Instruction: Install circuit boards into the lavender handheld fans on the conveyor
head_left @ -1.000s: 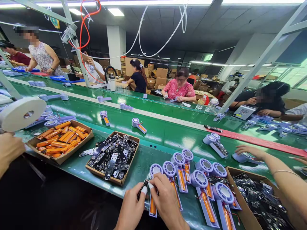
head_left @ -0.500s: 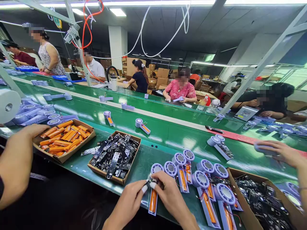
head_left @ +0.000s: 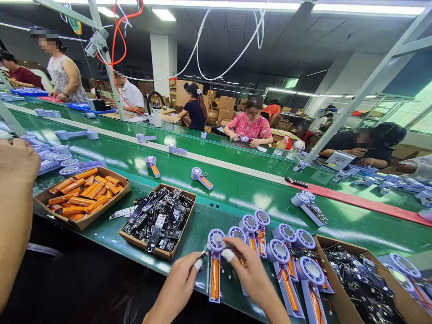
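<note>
Head cam: L hand [head_left: 180, 275] pinches PCB [head_left: 203, 254] beside purple fan [head_left: 213, 247] on bench [head_left: 211, 219]; R hand [head_left: 248, 266] over fan's rim, fingers/thumb apart. Ctr box [head_left: 135, 242]: blk boards [head_left: 168, 216]; L box [head_left: 104, 206]: orange batts [head_left: 89, 191].

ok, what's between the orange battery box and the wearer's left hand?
Head view: between it and the left hand sits the box of circuit boards, on the green bench, a silvery board showing past its left edge.
</note>
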Available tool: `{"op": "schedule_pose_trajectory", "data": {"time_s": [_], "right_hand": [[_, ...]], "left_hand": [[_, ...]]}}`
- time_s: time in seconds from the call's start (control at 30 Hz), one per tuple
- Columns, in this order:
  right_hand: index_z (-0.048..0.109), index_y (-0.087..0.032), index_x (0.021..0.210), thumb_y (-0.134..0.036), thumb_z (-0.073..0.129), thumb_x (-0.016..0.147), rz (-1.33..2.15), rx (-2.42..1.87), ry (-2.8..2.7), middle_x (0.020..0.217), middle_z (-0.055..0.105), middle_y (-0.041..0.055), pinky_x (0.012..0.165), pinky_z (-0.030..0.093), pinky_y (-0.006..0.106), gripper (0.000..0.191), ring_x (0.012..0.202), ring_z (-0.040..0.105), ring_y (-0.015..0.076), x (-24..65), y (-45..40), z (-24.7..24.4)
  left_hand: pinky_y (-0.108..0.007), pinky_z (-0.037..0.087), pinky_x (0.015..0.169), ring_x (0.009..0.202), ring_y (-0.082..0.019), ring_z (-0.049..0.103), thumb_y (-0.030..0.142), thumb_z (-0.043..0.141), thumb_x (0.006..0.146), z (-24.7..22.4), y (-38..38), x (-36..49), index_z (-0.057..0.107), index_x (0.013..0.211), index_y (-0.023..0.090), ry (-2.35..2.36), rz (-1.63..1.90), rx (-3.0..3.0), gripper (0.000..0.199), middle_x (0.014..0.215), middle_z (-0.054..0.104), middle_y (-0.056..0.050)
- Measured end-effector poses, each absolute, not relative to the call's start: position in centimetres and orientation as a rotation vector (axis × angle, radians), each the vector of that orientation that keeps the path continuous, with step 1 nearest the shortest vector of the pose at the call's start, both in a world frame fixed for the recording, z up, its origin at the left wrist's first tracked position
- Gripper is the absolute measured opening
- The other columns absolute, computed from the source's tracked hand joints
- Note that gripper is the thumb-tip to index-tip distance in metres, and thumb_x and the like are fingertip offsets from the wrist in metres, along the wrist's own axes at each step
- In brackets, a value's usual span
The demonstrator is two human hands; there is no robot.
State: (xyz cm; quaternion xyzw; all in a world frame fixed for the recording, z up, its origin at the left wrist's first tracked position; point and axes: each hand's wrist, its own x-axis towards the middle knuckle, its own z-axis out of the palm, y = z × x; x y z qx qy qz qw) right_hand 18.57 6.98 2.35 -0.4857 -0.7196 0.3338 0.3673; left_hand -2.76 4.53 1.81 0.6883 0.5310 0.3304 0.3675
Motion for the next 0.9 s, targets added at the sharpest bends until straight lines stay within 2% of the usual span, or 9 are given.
{"op": "schedule_pose_trajectory", "data": {"time_s": [0.13,0.27,0.4,0.5,0.63,0.7,0.77,0.83,0.9], "right_hand": [[0.061,-0.03,0.12,-0.01,0.043,0.088,0.755,-1.213,-2.05,0.117,0.061,0.0065,0.092,0.05,0.033,0.042,0.108,0.06,0.0205,19.5,4.6,3.4],[0.057,-0.034,0.125,-0.002,0.041,0.083,0.735,-1.233,-2.231,0.115,0.059,0.005,0.09,0.051,0.03,0.055,0.104,0.061,0.0181,18.6,3.2,4.2],[0.06,-0.034,0.119,-0.001,0.039,0.086,0.796,-1.223,-2.271,0.106,0.059,0.0037,0.086,0.05,0.029,0.052,0.095,0.061,0.0167,18.4,3.5,3.4],[0.066,-0.03,0.112,-0.008,0.043,0.09,0.815,-1.174,-2.128,0.104,0.06,0.0056,0.084,0.051,0.029,0.039,0.095,0.062,0.0176,18.5,3.8,2.6],[0.074,-0.025,0.098,-0.03,0.055,0.092,0.866,-1.148,-1.703,0.104,0.066,0.0084,0.085,0.052,0.032,0.021,0.096,0.064,0.021,17.5,4.5,2.7],[0.075,-0.023,0.092,-0.042,0.06,0.088,0.991,-1.126,-1.509,0.098,0.069,0.009,0.08,0.055,0.033,0.025,0.092,0.066,0.0228,16.7,5.1,3.1],[0.074,-0.02,0.088,-0.049,0.063,0.084,1.149,-1.117,-1.383,0.084,0.071,0.0082,0.066,0.056,0.031,0.032,0.077,0.067,0.022,15.8,5.8,3.2],[0.073,-0.017,0.09,-0.051,0.066,0.081,1.246,-1.146,-1.3,0.074,0.069,0.0064,0.056,0.054,0.029,0.036,0.064,0.064,0.0193,15.0,6.3,3.0],[0.071,-0.015,0.097,-0.047,0.067,0.081,1.227,-1.191,-1.284,0.077,0.069,0.0062,0.057,0.053,0.028,0.036,0.064,0.062,0.0185,14.5,6.6,2.5]], "left_hand": [[-0.028,0.052,0.076,0.082,-0.02,0.067,0.029,0.044,0.093,1.0,3.5,-2.8,0.068,0.11,0.024,1.402,0.914,1.645,0.029,0.09,0.074,-0.004],[-0.027,0.054,0.07,0.078,-0.02,0.068,0.033,0.05,0.089,0.4,3.2,-2.5,0.069,0.112,0.024,1.446,1.037,1.556,0.03,0.091,0.075,-0.006],[-0.028,0.054,0.071,0.077,-0.02,0.068,0.029,0.049,0.089,0.4,3.2,-2.2,0.068,0.112,0.023,1.448,0.995,1.534,0.03,0.092,0.075,-0.006],[-0.028,0.053,0.074,0.077,-0.02,0.067,0.023,0.044,0.09,0.8,3.2,-2.2,0.067,0.108,0.022,1.433,0.921,1.533,0.03,0.09,0.074,-0.004],[-0.03,0.053,0.075,0.077,-0.021,0.067,0.024,0.042,0.091,1.2,3.1,-2.1,0.066,0.107,0.021,1.423,0.889,1.527,0.029,0.089,0.074,-0.005],[-0.034,0.052,0.082,0.086,-0.023,0.067,0.025,0.044,0.091,1.3,3.1,-2.0,0.067,0.109,0.021,1.436,0.92,1.557,0.029,0.097,0.073,-0.007],[-0.037,0.051,0.088,0.096,-0.025,0.065,0.024,0.045,0.091,1.1,3.2,-1.9,0.067,0.11,0.021,1.443,0.963,1.614,0.03,0.104,0.072,-0.009],[-0.038,0.05,0.091,0.102,-0.026,0.064,0.025,0.046,0.09,0.8,3.2,-1.8,0.068,0.11,0.022,1.455,0.993,1.66,0.03,0.107,0.071,-0.01],[-0.04,0.051,0.092,0.103,-0.026,0.065,0.027,0.047,0.09,0.5,3.2,-1.8,0.069,0.11,0.022,1.481,1.011,1.672,0.03,0.108,0.071,-0.011]]}}
